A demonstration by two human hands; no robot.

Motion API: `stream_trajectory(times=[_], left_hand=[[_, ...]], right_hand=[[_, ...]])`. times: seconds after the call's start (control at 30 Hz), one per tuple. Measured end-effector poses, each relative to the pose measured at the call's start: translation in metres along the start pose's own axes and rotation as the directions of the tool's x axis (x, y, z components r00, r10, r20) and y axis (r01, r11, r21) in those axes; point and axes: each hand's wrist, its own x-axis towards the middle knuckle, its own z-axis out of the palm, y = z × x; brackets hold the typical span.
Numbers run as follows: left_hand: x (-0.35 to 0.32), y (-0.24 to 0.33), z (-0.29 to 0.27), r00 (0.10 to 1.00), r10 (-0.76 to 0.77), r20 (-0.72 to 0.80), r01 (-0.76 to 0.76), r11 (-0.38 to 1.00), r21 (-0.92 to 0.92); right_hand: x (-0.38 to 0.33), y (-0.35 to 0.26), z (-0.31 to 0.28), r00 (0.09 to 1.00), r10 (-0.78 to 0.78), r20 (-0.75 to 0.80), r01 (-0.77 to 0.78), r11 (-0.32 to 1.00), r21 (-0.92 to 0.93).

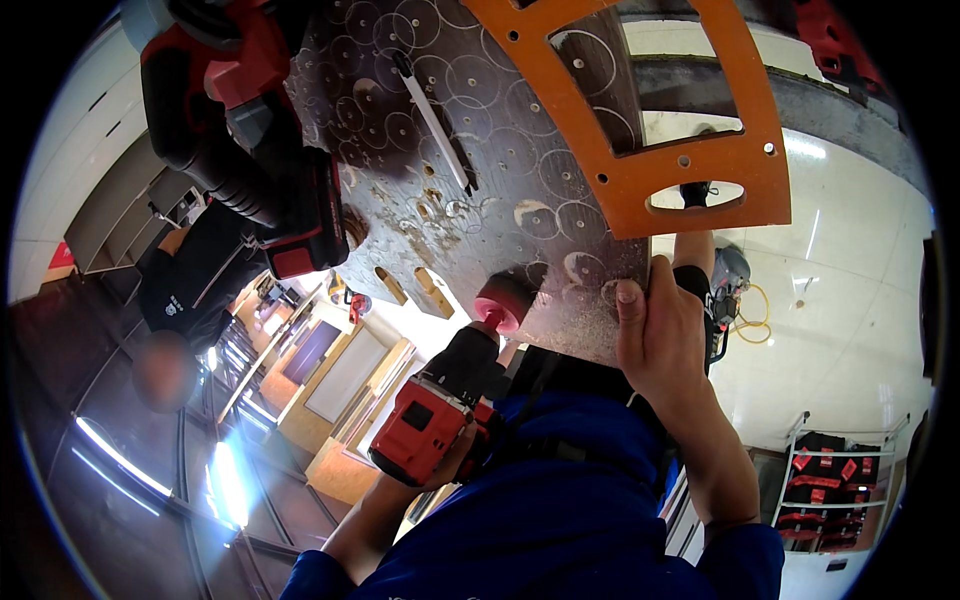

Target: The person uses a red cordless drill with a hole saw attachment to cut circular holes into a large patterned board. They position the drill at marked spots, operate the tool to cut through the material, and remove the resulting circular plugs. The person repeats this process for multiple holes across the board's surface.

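Note:
My left hand (447, 468) is wrapped around the grip of a red and black cordless drill (432, 412). Its pink-red hole saw (503, 301) presses against the near edge of a dark board (470, 130) marked with many cut circles and dusted with sawdust. My right hand (655, 335) clamps the board's near edge, thumb on top, just right of the hole saw. An orange template with cut-out windows (700, 165) lies on the right part of the board. A white strip-shaped tool (432, 115) rests mid-board.
A second red and black power tool (255, 150) sits on the board's left end. A person in a black shirt (190, 285) is at the left. Wooden panels (340, 385) lie below the board, a yellow cable (757, 315) on the pale floor, and a rack of red boxes (830, 470) lower right.

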Motion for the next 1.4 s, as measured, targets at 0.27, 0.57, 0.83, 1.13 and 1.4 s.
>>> stream_trajectory(times=[0.27,0.57,0.83,1.13,1.4], left_hand=[[0.001,-0.001,0.001,1.000,0.000,-0.021,-0.002,0.998,-0.069],[0.000,0.000,0.000,0.997,-0.070,-0.025,0.069,0.997,-0.043],[0.003,0.007,-0.001,0.996,-0.079,-0.027,0.079,0.997,-0.001],[0.001,0.003,-0.001,1.000,-0.018,-0.021,0.018,1.000,0.000],[0.000,0.000,0.003,0.998,-0.030,-0.051,0.026,0.996,-0.082]], right_hand=[[-0.001,-0.001,-0.001,1.000,0.016,0.024,-0.016,1.000,0.005],[0.000,-0.003,-0.002,1.000,0.015,0.015,-0.015,1.000,0.008],[-0.001,-0.005,-0.001,1.000,0.009,-0.014,-0.009,1.000,0.004],[-0.001,-0.002,0.001,1.000,0.007,0.015,-0.007,1.000,-0.017],[-0.001,-0.004,-0.002,0.999,0.017,0.031,-0.017,1.000,-0.023]])
